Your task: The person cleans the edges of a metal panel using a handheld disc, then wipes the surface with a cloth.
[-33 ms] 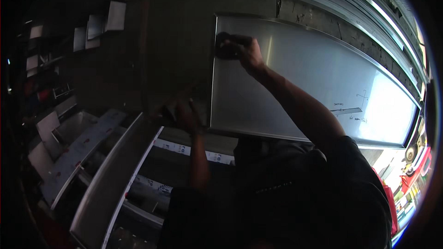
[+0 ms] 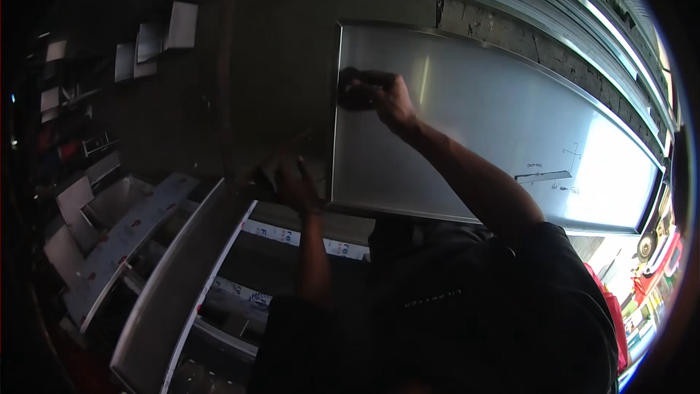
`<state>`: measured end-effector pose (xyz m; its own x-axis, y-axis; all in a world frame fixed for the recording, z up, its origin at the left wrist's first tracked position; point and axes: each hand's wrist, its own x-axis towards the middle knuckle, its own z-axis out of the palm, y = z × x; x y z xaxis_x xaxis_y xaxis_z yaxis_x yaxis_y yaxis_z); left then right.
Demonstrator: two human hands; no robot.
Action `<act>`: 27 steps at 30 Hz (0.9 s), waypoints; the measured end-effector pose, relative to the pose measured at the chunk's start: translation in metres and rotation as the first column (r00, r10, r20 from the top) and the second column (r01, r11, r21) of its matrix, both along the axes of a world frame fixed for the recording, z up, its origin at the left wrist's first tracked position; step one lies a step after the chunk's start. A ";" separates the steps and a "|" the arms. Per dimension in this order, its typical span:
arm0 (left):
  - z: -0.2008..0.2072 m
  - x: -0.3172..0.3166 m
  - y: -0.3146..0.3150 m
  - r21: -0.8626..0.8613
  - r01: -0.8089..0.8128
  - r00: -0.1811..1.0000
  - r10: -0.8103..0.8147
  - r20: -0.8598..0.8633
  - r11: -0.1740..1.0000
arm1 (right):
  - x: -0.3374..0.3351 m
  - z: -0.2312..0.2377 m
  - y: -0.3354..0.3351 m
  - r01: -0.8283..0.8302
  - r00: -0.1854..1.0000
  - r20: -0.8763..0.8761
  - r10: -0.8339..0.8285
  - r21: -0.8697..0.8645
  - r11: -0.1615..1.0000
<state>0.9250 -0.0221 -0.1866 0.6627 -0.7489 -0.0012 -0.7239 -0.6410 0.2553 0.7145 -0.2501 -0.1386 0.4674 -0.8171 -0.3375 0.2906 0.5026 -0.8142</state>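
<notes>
Dark rounded hand tool [image 2: 354,95]: in your R hand [image 2: 391,98], at L end of silver rectangular metal panel [image 2: 467,124].
R grip: your fingers wrapped round tool.
L hand [image 2: 295,184]: just off panel's L edge; too dark, can't tell spread or hold.
Black handwriting [image 2: 558,188]: twd panel's R end.

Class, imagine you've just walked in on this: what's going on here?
A person's right hand holds a dark round object, apparently against the left end of a shiny rectangular metal panel. Its exact kind is too dark to tell. The left hand is off the panel, beyond its left edge; whether it holds anything is unclear. Handwritten marks show toward the panel's right end.
</notes>
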 end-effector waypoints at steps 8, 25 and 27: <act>0.004 -0.010 -0.007 -0.028 -0.008 0.999 0.008 0.031 1.000 | -0.001 0.014 -0.047 0.106 0.989 -0.110 -0.103 0.025 0.994; 0.010 -0.011 -0.007 -0.014 -0.038 0.999 0.039 0.030 0.999 | 0.000 -0.002 0.022 -0.015 0.999 -0.042 0.018 0.065 0.998; 0.002 -0.010 -0.010 -0.028 -0.027 0.998 0.028 0.051 0.999 | 0.003 -0.010 -0.033 0.148 0.987 -0.062 -0.147 0.006 0.989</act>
<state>0.9149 -0.0321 -0.1844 0.6818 -0.7295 0.0538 -0.7186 -0.6542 0.2358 0.7179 -0.2834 -0.1484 0.3202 -0.8716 -0.3712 0.3117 0.4670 -0.8275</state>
